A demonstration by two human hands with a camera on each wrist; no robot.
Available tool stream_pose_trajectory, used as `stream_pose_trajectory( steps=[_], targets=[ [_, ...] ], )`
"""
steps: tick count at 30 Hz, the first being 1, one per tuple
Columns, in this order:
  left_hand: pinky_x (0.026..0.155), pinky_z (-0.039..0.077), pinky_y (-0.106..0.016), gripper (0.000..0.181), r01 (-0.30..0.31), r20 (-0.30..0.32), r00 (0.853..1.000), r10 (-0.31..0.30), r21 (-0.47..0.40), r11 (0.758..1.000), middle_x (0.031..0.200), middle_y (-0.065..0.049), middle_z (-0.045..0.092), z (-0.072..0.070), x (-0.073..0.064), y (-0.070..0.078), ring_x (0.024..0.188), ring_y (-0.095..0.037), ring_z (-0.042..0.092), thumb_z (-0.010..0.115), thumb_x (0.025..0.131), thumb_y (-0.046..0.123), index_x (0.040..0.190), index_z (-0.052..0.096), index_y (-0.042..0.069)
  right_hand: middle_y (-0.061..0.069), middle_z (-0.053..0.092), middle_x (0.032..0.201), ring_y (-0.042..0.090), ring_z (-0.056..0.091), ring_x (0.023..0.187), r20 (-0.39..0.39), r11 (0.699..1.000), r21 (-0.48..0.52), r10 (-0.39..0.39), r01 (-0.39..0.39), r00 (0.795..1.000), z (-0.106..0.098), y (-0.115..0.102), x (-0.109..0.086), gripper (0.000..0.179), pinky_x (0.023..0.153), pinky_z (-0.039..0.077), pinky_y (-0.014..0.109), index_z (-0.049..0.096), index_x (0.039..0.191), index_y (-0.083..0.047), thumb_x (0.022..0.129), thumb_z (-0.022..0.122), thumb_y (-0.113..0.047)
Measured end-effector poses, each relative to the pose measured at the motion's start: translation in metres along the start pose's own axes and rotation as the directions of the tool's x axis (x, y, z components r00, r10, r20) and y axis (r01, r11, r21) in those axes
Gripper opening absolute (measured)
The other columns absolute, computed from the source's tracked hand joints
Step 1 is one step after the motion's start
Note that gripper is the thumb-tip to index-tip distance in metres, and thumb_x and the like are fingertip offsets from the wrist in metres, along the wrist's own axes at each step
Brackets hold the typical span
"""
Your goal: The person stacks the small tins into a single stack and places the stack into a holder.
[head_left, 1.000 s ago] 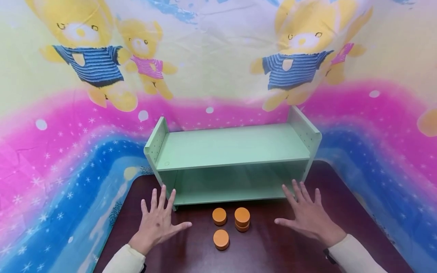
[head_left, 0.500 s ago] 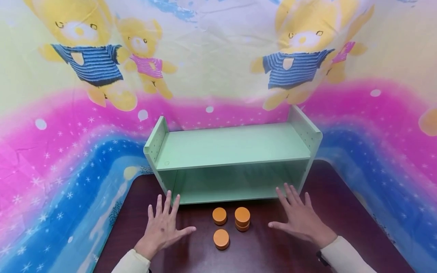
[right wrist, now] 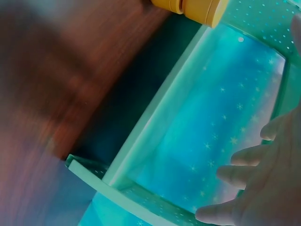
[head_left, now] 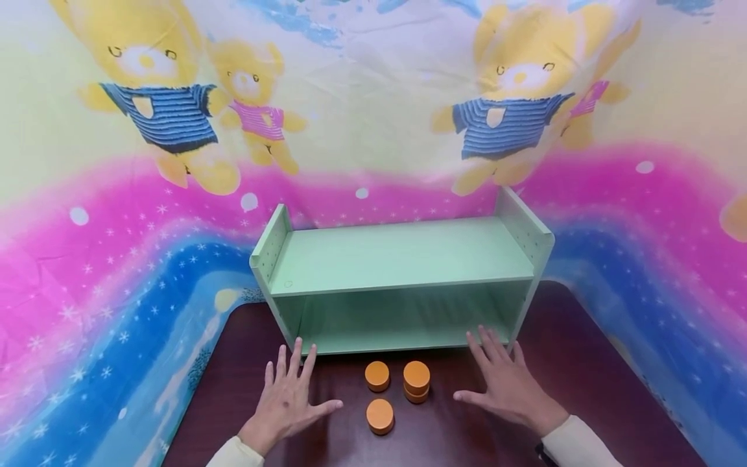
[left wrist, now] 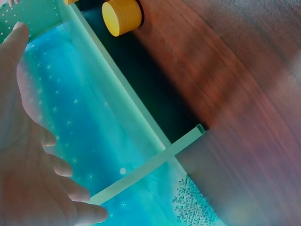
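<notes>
Several round orange tins lie between the two hands in the head view. One tin stands at the back, another tin nearer the front, and on the right a stack of two tins. The left hand, fingers spread and straight, hovers left of the tins and holds nothing. On their right the right hand is likewise spread, its palm bare. Behind the tins stands a pale green two-tier shelf, its boards bare. Both wrist views show a yellow-looking tin and the shelf's edge.
A dark reddish-brown table with rounded back corners carries everything. Close behind the shelf and along both sides hangs a printed cloth with teddy bears. The shelf's side panels rise above its top board.
Both hands have moved inward toward the tins and slightly closer to the person, fingers still spread. Tins and shelf keep their places; the head view has tilted slightly.
</notes>
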State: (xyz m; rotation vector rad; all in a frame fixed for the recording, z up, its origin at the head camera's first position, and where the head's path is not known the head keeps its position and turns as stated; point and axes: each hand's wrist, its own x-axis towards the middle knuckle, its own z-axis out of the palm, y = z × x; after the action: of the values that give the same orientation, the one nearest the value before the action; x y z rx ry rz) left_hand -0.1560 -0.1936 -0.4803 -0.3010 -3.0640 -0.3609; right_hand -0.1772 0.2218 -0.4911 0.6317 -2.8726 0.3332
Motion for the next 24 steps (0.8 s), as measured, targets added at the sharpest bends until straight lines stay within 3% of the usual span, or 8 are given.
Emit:
stream_pose_trajectory(
  steps=[8,14,24],
  targets=[
    [0.112,0.021,-0.071,0.116,-0.001,0.028,1.000,0.003,-0.043,0.999,0.163,-0.022,0.016,0.009,-0.002,0.003,0.145,-0.052,0.015,0.056,0.075,0.085,0.158,0.028,0.009,0.026,0.023,0.159,0.044,0.029,0.144,-0.013,1.000,0.012,-0.009,0.009,1.000,0.013,-0.002,0.001,0.106,0.106,0.022,0.078,0.031,0.155,0.000,0.083,0.061,-0.073],
    [0.111,0.024,-0.070,0.115,0.003,0.061,0.998,0.003,-0.087,0.996,0.163,-0.023,0.015,0.014,-0.004,0.008,0.145,-0.052,0.018,0.058,0.076,0.083,0.158,0.028,0.009,0.025,0.027,0.159,0.042,0.035,0.141,-0.006,0.999,0.052,-0.008,0.009,1.000,0.020,-0.004,0.001,0.109,0.104,0.028,0.076,0.030,0.155,0.000,0.083,0.057,-0.077],
    [0.110,0.029,-0.069,0.113,-0.010,0.075,0.997,0.023,-0.170,0.985,0.162,-0.023,0.018,0.027,-0.007,0.012,0.143,-0.052,0.022,0.059,0.077,0.082,0.157,0.030,0.008,0.024,0.037,0.154,0.041,0.043,0.136,-0.029,0.996,0.075,-0.039,0.041,0.999,0.029,-0.005,0.003,0.110,0.106,0.035,0.069,0.031,0.153,0.003,0.082,0.063,-0.074]
  ],
)
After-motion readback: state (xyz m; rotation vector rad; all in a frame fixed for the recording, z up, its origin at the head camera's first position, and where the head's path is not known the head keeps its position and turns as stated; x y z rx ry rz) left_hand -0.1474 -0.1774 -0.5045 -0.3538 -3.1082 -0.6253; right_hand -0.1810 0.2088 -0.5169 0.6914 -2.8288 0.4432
